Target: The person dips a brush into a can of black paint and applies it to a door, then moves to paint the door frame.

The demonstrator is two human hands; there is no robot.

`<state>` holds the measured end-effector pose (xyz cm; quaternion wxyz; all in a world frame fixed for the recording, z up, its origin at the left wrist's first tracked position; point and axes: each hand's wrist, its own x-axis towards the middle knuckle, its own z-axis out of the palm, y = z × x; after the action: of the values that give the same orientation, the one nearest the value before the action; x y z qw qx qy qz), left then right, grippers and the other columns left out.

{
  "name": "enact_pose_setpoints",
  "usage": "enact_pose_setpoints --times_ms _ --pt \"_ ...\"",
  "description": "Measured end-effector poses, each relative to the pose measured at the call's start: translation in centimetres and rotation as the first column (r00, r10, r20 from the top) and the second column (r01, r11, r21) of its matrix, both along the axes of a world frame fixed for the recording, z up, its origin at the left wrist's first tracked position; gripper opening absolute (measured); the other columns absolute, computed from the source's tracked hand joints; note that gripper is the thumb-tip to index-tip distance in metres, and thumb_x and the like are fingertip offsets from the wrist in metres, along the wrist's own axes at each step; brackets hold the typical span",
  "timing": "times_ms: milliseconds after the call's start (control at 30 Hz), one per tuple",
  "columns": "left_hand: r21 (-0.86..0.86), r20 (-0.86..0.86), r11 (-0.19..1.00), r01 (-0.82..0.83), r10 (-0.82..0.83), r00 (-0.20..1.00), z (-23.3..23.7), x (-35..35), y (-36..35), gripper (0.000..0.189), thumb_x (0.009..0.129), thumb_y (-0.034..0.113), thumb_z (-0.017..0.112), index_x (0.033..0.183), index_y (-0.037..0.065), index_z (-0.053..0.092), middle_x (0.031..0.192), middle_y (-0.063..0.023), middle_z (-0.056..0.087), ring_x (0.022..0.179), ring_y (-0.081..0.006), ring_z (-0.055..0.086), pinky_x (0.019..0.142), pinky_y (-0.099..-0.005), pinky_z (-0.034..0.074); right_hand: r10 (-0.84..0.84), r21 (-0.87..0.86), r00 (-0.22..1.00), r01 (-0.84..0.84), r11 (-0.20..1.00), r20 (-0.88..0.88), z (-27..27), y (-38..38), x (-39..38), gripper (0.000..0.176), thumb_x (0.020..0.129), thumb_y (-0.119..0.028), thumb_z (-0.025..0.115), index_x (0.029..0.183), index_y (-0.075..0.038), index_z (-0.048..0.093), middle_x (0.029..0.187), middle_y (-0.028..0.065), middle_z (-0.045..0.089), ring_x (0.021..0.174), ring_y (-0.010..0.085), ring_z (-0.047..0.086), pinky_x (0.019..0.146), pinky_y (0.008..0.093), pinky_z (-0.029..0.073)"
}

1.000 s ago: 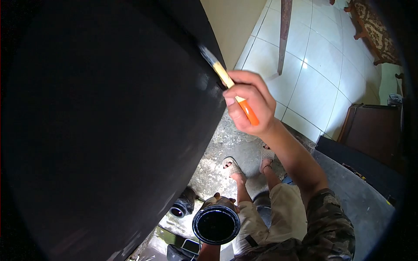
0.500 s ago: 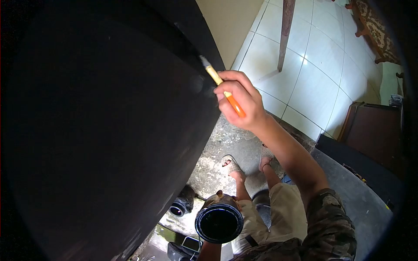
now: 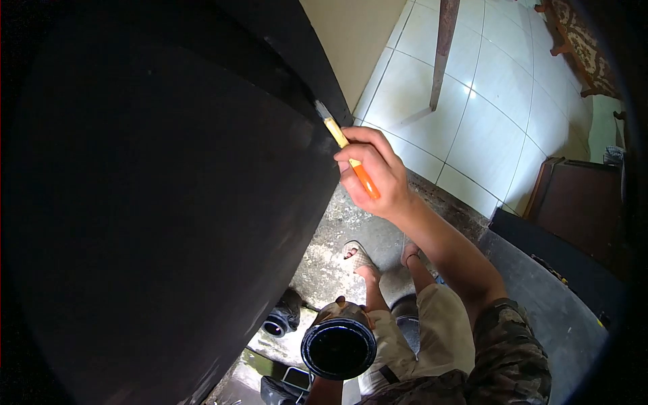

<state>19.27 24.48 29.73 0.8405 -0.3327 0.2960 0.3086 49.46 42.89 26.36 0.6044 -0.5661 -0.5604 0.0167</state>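
My right hand (image 3: 374, 169) is closed around a paintbrush (image 3: 351, 158) with a pale yellow and orange handle. Dark bristles at its tip meet the black-painted panel (image 3: 169, 202) close to its right edge, where a recessed seam runs. Low in the view, a paint can (image 3: 339, 320) of dark, glossy paint is held upright in front of my body. My left hand (image 3: 341, 300) grips it from below and behind, with only fingertips showing past the can and most of the hand hidden.
White floor tiles (image 3: 466, 135) and a wooden post (image 3: 443, 61) lie beyond a beige wall (image 3: 351, 40). My sandalled feet stand on rough concrete (image 3: 324, 263). Beside the panel's lower edge is a black bag with a round opening (image 3: 275, 326). Dark wooden furniture (image 3: 574, 196) stands at right.
My right hand and the brush have moved slightly down along the panel's right edge, toward my body. The can in my left hand has barely shifted.
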Motion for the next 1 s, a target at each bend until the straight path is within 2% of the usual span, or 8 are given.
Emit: enact_pose_setpoints --times_ms 300,433,533,600,733,833,900,1000 --pt "0.028 0.010 0.995 0.094 -0.095 0.995 -1.3 -1.2 -0.3 0.085 0.102 0.062 0.036 0.140 -0.013 0.042 0.128 -0.0454 0.047 0.106 -0.0568 0.059 0.077 -0.0580 0.061 -0.014 0.065 0.999 0.017 0.998 -0.045 0.4 0.5 -0.5 0.026 0.077 0.005 0.069 0.100 -0.001 0.061 0.111 0.0188 0.059 0.090 0.0310 0.067 0.076 0.0366 0.057" --pt "0.067 0.042 0.991 0.115 -0.118 0.992 -0.8 -0.7 -0.2 0.082 0.103 0.061 0.037 0.140 -0.012 0.043 0.125 -0.0459 0.048 0.101 -0.0559 0.062 0.073 -0.0555 0.062 -0.012 -0.179 0.988 -0.015 0.984 -0.151 -1.1 -0.3 -1.0 0.028 0.076 0.005 0.069 0.102 -0.001 0.061 0.113 0.0192 0.060 0.092 0.0315 0.066 0.078 0.0366 0.056" --pt "0.195 -0.127 0.980 0.042 -0.017 0.992 -1.1 -0.4 -0.3 0.082 0.102 0.061 0.039 0.140 -0.012 0.042 0.124 -0.0460 0.049 0.099 -0.0553 0.063 0.072 -0.0548 0.063 0.003 0.066 1.000 -0.002 0.998 -0.026 0.0 -0.3 -0.6 0.026 0.077 0.004 0.069 0.102 -0.002 0.061 0.113 0.0183 0.059 0.091 0.0322 0.066 0.078 0.0369 0.056" --pt "0.064 0.135 0.981 0.186 -0.193 0.972 -3.8 -3.2 -0.9 0.083 0.101 0.061 0.042 0.141 -0.013 0.041 0.124 -0.0461 0.048 0.098 -0.0551 0.063 0.072 -0.0538 0.063 0.006 0.061 1.000 -0.005 0.998 -0.012 0.0 -0.3 -0.7 0.026 0.078 0.003 0.069 0.102 -0.002 0.060 0.114 0.0187 0.058 0.092 0.0328 0.066 0.079 0.0369 0.057" --pt "0.287 -0.298 0.948 0.135 -0.046 0.954 0.6 0.8 0.1 0.085 0.100 0.061 0.045 0.140 -0.014 0.041 0.125 -0.0468 0.047 0.094 -0.0553 0.063 0.072 -0.0515 0.064 -0.035 -0.009 0.999 0.035 0.999 -0.001 -1.3 0.6 -0.8 0.023 0.078 0.003 0.069 0.099 -0.002 0.060 0.113 0.0178 0.058 0.089 0.0317 0.067 0.075 0.0357 0.057" --pt "0.031 -0.005 0.990 0.140 -0.140 0.990 -2.1 -2.0 -0.2 0.079 0.100 0.059 0.046 0.142 -0.009 0.042 0.126 -0.0460 0.047 0.097 -0.0582 0.061 0.073 -0.0538 0.063 -0.040 0.077 0.999 0.039 0.996 0.018 -0.8 0.2 -1.0 0.022 0.080 0.002 0.069 0.099 -0.002 0.060 0.112 0.0175 0.057 0.088 0.0319 0.066 0.075 0.0366 0.057" --pt "0.143 -0.056 0.984 0.104 -0.097 0.994 -1.2 -1.3 -0.7 0.078 0.101 0.058 0.045 0.142 -0.008 0.043 0.126 -0.0459 0.047 0.097 -0.0589 0.060 0.072 -0.0535 0.063 0.000 -0.104 0.993 -0.012 0.994 -0.115 -1.8 0.1 -1.2 0.023 0.079 0.003 0.068 0.100 -0.002 0.060 0.112 0.0186 0.058 0.091 0.0328 0.066 0.075 0.0374 0.057" --pt "0.136 -0.047 0.982 0.129 -0.124 0.991 -4.2 -4.0 -1.5 0.077 0.102 0.058 0.041 0.141 -0.008 0.045 0.124 -0.0457 0.048 0.098 -0.0591 0.060 0.071 -0.0526 0.063 -0.040 0.068 0.999 0.040 0.997 -0.005 -0.6 0.0 -1.0 0.023 0.080 0.003 0.067 0.101 -0.002 0.061 0.111 0.0184 0.058 0.090 0.0324 0.067 0.075 0.0380 0.057"
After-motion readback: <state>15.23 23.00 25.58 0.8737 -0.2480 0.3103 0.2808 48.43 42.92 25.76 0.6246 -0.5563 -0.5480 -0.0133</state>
